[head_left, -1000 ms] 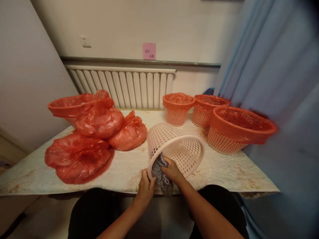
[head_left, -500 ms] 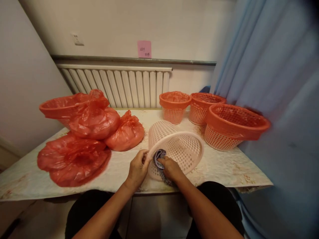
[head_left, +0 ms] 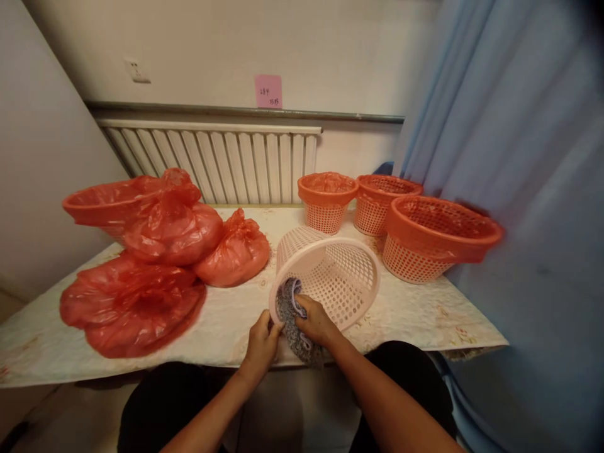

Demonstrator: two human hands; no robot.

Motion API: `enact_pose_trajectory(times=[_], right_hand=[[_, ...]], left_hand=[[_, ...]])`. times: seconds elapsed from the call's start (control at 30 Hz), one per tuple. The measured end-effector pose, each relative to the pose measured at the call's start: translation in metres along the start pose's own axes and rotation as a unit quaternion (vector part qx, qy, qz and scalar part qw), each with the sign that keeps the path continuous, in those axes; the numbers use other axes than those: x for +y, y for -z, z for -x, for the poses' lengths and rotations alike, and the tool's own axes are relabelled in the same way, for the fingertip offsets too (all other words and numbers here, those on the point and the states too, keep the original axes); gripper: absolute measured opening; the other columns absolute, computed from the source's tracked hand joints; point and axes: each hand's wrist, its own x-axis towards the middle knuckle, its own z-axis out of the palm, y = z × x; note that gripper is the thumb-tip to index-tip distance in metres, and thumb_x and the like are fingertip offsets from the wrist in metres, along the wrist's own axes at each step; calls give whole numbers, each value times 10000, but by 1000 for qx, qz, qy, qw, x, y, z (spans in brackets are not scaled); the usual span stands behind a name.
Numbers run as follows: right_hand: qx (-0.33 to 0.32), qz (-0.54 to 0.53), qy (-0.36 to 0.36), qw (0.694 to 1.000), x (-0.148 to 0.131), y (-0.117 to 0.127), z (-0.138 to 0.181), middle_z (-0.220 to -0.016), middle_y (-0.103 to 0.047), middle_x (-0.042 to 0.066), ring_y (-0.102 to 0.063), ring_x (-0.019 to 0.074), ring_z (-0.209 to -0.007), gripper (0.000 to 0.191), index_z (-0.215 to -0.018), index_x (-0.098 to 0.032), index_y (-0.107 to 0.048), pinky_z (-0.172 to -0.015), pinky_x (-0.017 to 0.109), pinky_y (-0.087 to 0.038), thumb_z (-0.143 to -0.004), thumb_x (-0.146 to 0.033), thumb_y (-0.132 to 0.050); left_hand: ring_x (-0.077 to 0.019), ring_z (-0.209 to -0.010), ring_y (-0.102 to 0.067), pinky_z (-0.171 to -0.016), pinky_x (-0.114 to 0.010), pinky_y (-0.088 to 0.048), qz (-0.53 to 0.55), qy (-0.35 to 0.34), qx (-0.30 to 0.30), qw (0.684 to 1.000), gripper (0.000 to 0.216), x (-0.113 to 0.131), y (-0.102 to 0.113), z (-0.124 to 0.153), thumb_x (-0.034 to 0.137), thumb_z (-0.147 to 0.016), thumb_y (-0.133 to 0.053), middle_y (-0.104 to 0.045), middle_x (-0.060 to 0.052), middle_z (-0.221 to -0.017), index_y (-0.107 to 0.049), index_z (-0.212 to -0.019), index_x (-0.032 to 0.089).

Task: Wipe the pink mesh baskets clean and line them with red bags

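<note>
A pale pink perforated basket (head_left: pixel 340 277) lies tipped on its side on the table, its mouth facing me. My left hand (head_left: pixel 261 343) grips the basket's near rim at the lower left, fingers closed on it. My right hand (head_left: pixel 315 321) presses a grey and purple cloth (head_left: pixel 290 314) against the inside of the rim. Part of the cloth hangs down over the table's front edge.
Three orange mesh baskets (head_left: pixel 326 201) (head_left: pixel 383 201) (head_left: pixel 436 236) stand at the back right. Red plastic bags (head_left: pixel 136 302) (head_left: pixel 233 251) and a bag-lined basket (head_left: pixel 113 204) fill the left. A radiator runs behind; a blue curtain (head_left: pixel 519 189) hangs at right. The table (head_left: pixel 415 308) has a floral cover.
My left hand slid from the rim's upper left down to its lower edge. The cloth moved lower along the rim and hangs further out.
</note>
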Motion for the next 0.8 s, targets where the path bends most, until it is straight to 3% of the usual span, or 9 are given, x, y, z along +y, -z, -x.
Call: enact_pose_trajectory(times=[0.1, 0.23, 0.3, 0.37, 0.47, 0.53, 0.6, 0.7, 0.8], right_hand=[[-44, 83, -13, 995, 7, 6, 0, -1113, -602, 56, -545, 192, -1045, 475, -1127, -200, -586, -919, 271, -407, -685, -47, -502], [-96, 179, -74, 976, 16, 8, 2, -1062, -615, 86, -584, 216, -930, 535, -1197, -223, -589, -826, 296, -423, -706, -42, -478], [-110, 220, -98, 964, 19, 8, 3, -1049, -615, 90, -589, 213, -896, 537, -1208, -236, -588, -796, 293, -423, -721, -47, -461], [-103, 192, -93, 971, 19, 6, 1, -1048, -620, 78, -584, 207, -912, 528, -1170, -235, -605, -807, 283, -423, -697, -43, -472], [-74, 72, -62, 993, 15, 4, -1, -970, -636, 31, -574, 183, -916, 402, -996, -209, -642, -831, 255, -426, -655, -51, -498], [-53, -8, -66, 996, 9, 1, -2, -889, -631, 1, -574, 160, -848, 333, -946, -193, -626, -790, 234, -443, -661, -76, -500], [-39, -72, -79, 994, 2, -3, -1, -835, -616, -24, -563, 142, -772, 321, -956, -188, -609, -732, 220, -453, -669, -98, -497], [-22, -102, -55, 993, -4, -7, 0, -831, -600, -28, -549, 142, -774, 285, -911, -189, -606, -741, 224, -447, -658, -103, -506], [-6, -45, -25, 999, -1, -6, 0, -888, -602, -2, -547, 160, -842, 276, -904, -193, -603, -799, 244, -435, -663, -93, -513]], left_hand=[[-147, -596, -477, -582, -256, -383, -70, -71, 4, 995, 167, 28, 19, -23, 295, -836, -513, -469, 46, -622, -486, -698, 204], [-153, -712, -518, -676, -268, -403, -124, -177, -11, 976, 99, 63, 33, -41, 268, -886, -499, -552, 5, -778, -563, -885, 192], [-156, -741, -529, -691, -268, -416, -108, -187, 6, 976, 110, 67, 33, -41, 287, -894, -508, -560, -6, -819, -560, -918, 193], [-160, -735, -531, -685, -272, -428, -79, -152, 41, 984, 126, 58, 26, -32, 317, -890, -515, -553, -7, -813, -541, -903, 194], [-174, -700, -524, -671, -294, -444, -56, -58, 72, 994, 149, 24, 8, -6, 352, -857, -518, -537, 4, -761, -510, -848, 204], [-185, -677, -537, -646, -303, -459, -25, 14, 47, 998, 127, -2, -5, 13, 336, -826, -508, -550, 8, -720, -511, -820, 209], [-206, -794, -582, -741, -339, -483, 14, 32, 19, 999, 145, -19, -14, 26, 295, -797, -495, -618, -27, -826, -546, -890, 196], [-214, -877, -593, -806, -354, -477, 39, 29, 6, 999, 204, -22, -13, 25, 288, -798, -486, -648, -51, -917, -571, -949, 180], [-176, -696, -559, -656, -289, -456, 9, 14, 2, 1000, 125, -4, 2, 4, 319, -806, -516, -585, 11, -727, -541, -802, 196]])
